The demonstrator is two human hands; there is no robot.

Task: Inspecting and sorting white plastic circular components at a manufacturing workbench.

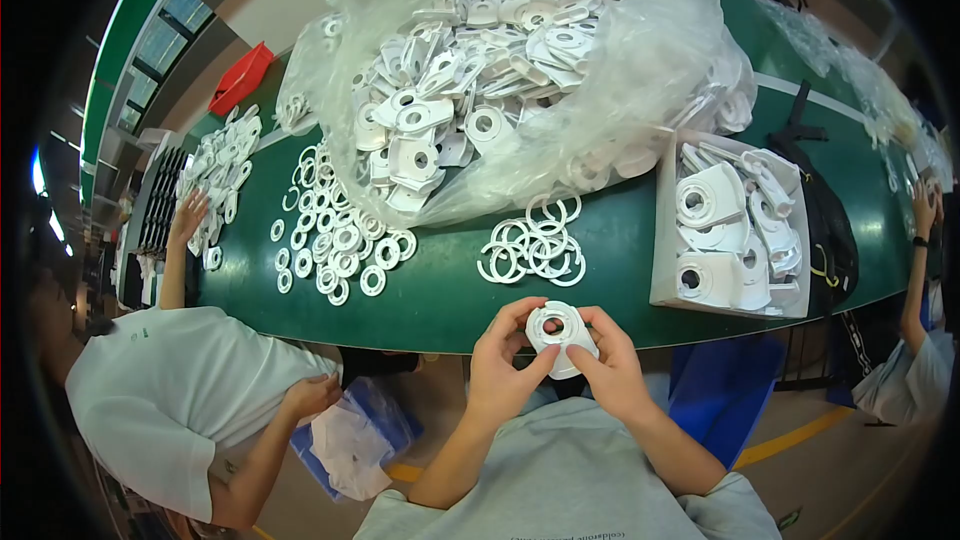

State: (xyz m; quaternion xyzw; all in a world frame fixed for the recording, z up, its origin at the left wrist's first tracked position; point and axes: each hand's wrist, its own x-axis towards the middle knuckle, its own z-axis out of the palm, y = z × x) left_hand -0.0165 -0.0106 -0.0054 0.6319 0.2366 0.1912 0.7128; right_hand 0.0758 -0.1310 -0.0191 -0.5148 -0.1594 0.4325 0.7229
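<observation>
Both hands are pinched onto one white plastic part (560,337) with a round hole in it, held just off the near edge of the green table (440,300), above the person's lap. Left hand (500,365) has the thumb pressed across the lower face of the part with the fingers curled over its left side; right hand (608,365) wraps the right side, thumb on the front. Fingers are closed snug on it, not spread. Can't really tell whether it's one piece or a ring seated in a plate — the fingers cover too much.

On the table just past the hands there's a small heap of thin white rings (533,245), near the near edge. To its left, a wider scatter of thicker white washers (335,240) runs toward the middle of the table. Behind both sits a big clear plastic bag (540,70) stuffed with the same kind of white holed plates, taking up most of the far side. Toward the right end, a white cardboard box (668,240) holds more of those plates stacked on edge — it's right up against the bag.

On the left, another person in a pale shirt has a hand (188,220) on a separate pile of white parts (220,165) at the left end of the table. A red bin (240,78) sits at the far-left corner. Someone else's raised arm (918,270) shows at the right end.
</observation>
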